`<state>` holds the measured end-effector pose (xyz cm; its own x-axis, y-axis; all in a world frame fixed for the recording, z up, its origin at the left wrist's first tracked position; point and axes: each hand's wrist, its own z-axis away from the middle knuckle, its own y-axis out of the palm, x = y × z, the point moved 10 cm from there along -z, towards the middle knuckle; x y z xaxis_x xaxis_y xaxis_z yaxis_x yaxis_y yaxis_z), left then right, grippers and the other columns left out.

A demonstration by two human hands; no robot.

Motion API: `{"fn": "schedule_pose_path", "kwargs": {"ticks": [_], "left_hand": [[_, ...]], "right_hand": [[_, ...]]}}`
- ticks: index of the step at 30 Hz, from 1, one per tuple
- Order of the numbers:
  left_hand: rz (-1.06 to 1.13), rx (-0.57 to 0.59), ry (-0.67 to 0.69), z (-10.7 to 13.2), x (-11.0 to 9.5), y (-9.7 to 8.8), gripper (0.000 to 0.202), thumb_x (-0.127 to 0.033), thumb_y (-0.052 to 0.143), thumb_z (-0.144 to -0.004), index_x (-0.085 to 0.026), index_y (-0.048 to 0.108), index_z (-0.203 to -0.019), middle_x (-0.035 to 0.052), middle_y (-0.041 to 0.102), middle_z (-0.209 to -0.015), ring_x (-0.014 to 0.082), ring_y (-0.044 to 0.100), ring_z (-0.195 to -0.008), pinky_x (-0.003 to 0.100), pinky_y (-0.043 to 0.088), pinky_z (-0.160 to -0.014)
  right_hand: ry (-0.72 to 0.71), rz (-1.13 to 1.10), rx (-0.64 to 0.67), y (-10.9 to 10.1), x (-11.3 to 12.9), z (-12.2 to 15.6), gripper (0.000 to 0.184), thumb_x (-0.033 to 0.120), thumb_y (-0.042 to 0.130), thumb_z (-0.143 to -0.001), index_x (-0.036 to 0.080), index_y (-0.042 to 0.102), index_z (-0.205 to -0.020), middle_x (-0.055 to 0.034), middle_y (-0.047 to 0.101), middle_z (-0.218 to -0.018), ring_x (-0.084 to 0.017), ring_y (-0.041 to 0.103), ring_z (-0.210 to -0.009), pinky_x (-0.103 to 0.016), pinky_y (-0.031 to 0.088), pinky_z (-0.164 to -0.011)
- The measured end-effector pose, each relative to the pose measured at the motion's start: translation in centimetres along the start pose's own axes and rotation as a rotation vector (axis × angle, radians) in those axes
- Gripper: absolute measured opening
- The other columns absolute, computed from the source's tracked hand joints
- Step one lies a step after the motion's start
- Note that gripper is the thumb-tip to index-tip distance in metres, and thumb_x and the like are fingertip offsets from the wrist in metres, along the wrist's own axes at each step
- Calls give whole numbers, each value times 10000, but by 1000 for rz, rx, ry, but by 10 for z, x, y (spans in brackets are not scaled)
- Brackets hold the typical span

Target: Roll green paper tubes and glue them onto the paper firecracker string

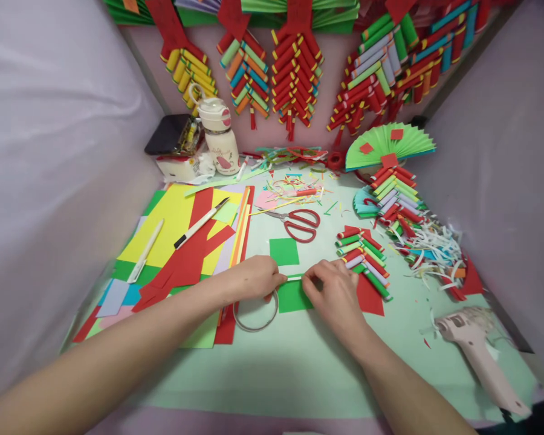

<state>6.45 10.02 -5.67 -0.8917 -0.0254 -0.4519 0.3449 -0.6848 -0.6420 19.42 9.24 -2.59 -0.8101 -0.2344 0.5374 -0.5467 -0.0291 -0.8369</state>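
Observation:
My left hand (259, 278) is closed, its fingertips pinching one end of a short white tape strip (294, 278). Under that hand a thin tape roll (255, 329) shows as a ring, partly covered by the fingers. My right hand (333, 289) pinches the strip's other end, so it stretches level between both hands. The strip runs along the top edge of a green paper piece (294, 301), partly hidden by my right hand. A smaller green paper square (284, 251) lies just beyond. Red-handled scissors (301, 225) rest farther back, blades pointing left.
Coloured paper sheets (163, 241), a craft knife (202, 223) and a white pen (145, 251) lie left. Rolled paper tubes (362, 257) sit on red paper at right, near a glue gun (480, 356). A bottle (220, 142) and paper scraps (294, 190) are behind.

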Motion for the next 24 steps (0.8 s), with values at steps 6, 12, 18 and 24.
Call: {"fn": "schedule_pose_path", "kwargs": {"ticks": [6,12,18,24], "left_hand": [[46,-29,-5,-5,5,0,444,-413,410,-832,-192,565,-480,81,678,-573,198,606,-588,279,410,-606],[-27,-39,-15,-7,1,-3,444,-362,408,-822,-193,527,-429,88,642,-522,182,562,-516,281,397,-579],[-80,-40,-32,-7,-3,-6,437,-336,423,-805,-192,507,-401,97,634,-516,181,560,-518,274,397,-566],[-115,-37,-69,-4,-7,-9,432,-284,417,-802,-186,487,-387,118,630,-523,206,577,-547,298,420,-606]], "right_hand": [[-1,49,-8,3,-1,-3,175,210,549,-834,206,594,-665,-2,629,-716,-196,476,-811,-337,205,-678],[15,54,11,6,-1,-7,169,208,540,-827,205,577,-661,-9,629,-721,-207,484,-817,-338,212,-679],[22,77,23,9,-1,-9,149,195,551,-799,203,560,-651,-6,621,-722,-206,483,-819,-327,208,-664],[0,81,14,9,1,-10,139,184,552,-787,199,549,-649,-14,602,-717,-204,467,-801,-321,196,-648]]}}
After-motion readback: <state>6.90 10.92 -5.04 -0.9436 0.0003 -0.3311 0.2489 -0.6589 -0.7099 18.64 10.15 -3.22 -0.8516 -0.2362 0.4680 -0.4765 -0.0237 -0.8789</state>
